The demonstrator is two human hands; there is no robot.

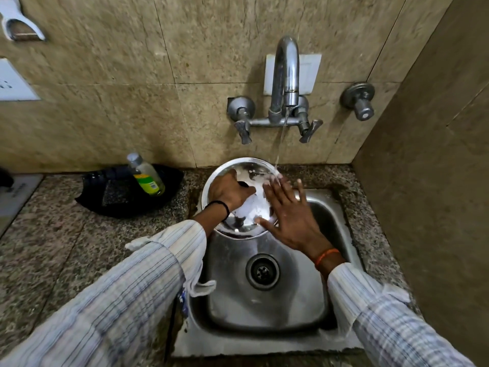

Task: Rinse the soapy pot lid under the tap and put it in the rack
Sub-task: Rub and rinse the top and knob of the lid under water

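The pot lid (239,197) is held tilted over the far-left corner of the steel sink (264,308), set into the speckled stone bench (66,234) near the bench's right end. The left hand (229,190) grasps the dark knob at the lid's centre, fingers curled round it. The right hand (287,210) lies flat against the lid's right side, fingers straight and spread, released rather than gripping. White suds cover much of the lid's face between the two hands. A thin stream of water falls from the tap (285,75) on the tiled wall and strikes the lid's far-right rim. At the bench's back edge, left of the sink, a clear bottle (145,174) with a green label leans in a black tray (119,197).
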